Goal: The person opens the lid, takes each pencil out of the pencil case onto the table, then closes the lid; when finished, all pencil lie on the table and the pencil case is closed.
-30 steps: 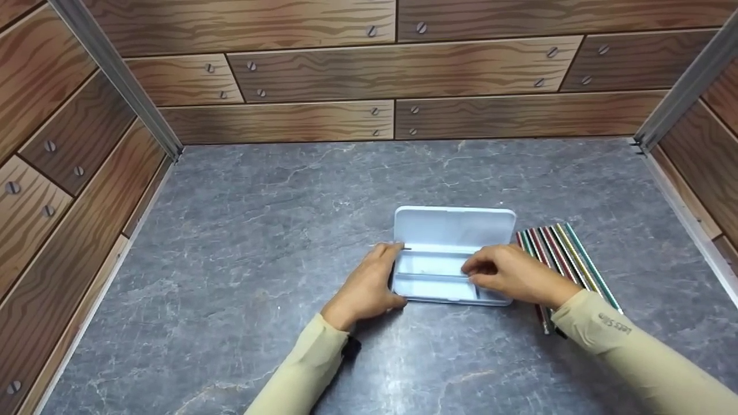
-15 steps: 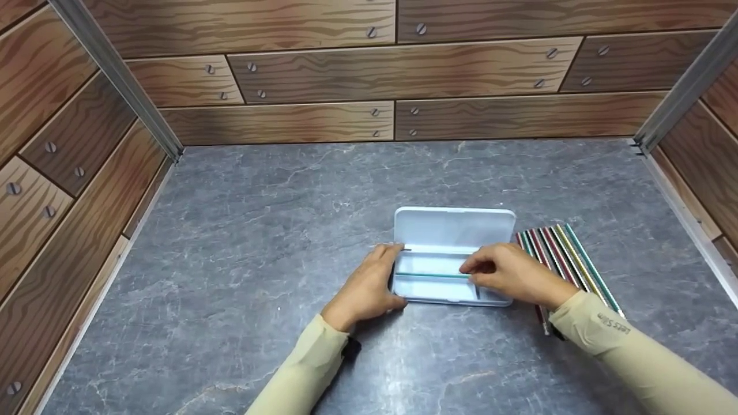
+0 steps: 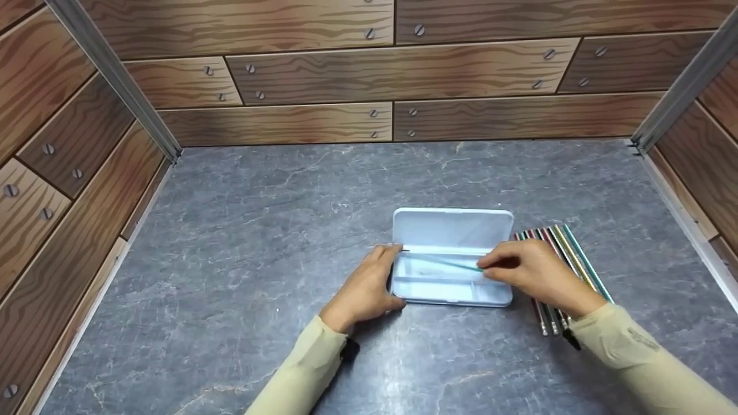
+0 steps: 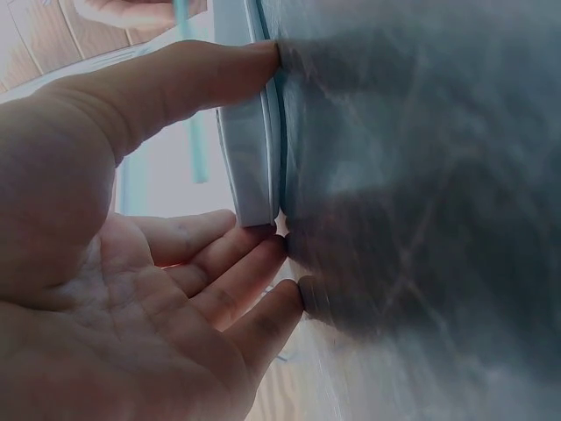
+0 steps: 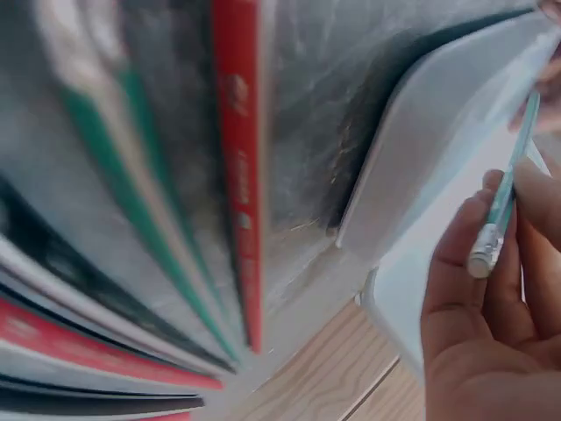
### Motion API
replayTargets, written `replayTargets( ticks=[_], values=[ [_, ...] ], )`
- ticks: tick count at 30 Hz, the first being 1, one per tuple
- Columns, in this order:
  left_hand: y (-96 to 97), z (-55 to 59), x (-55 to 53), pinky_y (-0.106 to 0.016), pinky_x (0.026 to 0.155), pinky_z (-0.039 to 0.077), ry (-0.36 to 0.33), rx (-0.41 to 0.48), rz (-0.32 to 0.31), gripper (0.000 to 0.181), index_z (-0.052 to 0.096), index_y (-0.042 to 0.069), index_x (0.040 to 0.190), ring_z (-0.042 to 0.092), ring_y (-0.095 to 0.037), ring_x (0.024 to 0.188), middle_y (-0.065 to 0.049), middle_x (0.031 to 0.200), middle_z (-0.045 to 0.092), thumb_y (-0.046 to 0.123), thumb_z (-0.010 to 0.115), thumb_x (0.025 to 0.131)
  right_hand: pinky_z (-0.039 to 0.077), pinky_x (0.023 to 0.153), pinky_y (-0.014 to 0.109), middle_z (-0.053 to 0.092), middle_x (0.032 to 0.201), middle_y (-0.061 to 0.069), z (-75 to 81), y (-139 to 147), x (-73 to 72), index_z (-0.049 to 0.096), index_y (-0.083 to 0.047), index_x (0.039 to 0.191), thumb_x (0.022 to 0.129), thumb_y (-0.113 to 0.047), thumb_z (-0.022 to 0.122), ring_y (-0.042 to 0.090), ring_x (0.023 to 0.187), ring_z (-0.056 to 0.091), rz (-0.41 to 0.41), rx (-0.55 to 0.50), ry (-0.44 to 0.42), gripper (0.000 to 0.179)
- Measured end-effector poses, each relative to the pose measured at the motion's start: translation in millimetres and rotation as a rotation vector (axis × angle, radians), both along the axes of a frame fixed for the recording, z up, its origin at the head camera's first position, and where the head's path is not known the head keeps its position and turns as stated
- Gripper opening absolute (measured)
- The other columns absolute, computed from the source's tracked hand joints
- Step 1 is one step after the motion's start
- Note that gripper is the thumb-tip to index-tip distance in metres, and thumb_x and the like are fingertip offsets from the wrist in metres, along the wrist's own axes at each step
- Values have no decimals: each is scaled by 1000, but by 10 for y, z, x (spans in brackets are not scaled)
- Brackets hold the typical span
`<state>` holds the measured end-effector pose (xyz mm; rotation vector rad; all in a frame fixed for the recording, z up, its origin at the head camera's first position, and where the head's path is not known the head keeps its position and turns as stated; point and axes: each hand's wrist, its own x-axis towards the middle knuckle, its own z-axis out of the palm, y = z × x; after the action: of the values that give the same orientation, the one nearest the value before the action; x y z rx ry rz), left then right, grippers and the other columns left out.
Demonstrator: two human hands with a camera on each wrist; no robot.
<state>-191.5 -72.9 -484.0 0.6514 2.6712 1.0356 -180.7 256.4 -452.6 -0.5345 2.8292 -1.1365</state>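
Note:
A pale blue pencil case (image 3: 452,229) lies open on the grey marbled table, its lid raised at the back and its base split into compartments. My left hand (image 3: 372,285) holds the case's left end, thumb at the front corner and fingers along the side and back. My right hand (image 3: 533,274) pinches a teal pencil (image 3: 450,263) near its eraser end, which shows in the right wrist view. That pencil slants over the case's back compartment, its far end toward the back left. Whether it touches the case bottom, I cannot tell.
Several striped pencils (image 3: 582,259), red, green, black, yellow and teal, lie side by side right of the case, partly under my right hand and forearm. Wood-patterned walls (image 3: 392,75) enclose the table (image 3: 230,259) at the back and sides.
The teal pencil, half a second ago lying level along the case's divider, now slants over the back compartment. My right hand has shifted slightly right. My left hand stays in place.

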Motion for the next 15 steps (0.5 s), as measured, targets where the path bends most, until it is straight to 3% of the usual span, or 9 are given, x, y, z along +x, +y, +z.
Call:
replayTargets(
  ticks=[6,11,15],
  values=[
    [3,5,8,-50,130,48,6,-2,-3,105,42,0,169,55,-36,149,-19,162,54,4,94,79,60,80,15,86,114,9,15,380,168,86,-8,118,96,-11,87,-4,92,70,-172,-121,-40,23],
    [3,7,16,-51,129,49,10,2,-1,105,42,0,169,56,-37,148,-19,162,55,4,95,79,62,77,16,83,106,-20,72,822,323,82,-1,126,99,-12,85,-3,90,73,-307,-180,-53,30],
    [0,13,17,-51,129,48,1,12,1,104,42,0,169,55,-37,149,-19,163,54,4,95,79,57,79,6,75,101,-38,60,1140,429,81,3,126,99,-12,86,-15,92,70,-428,-158,27,31]
  ],
)
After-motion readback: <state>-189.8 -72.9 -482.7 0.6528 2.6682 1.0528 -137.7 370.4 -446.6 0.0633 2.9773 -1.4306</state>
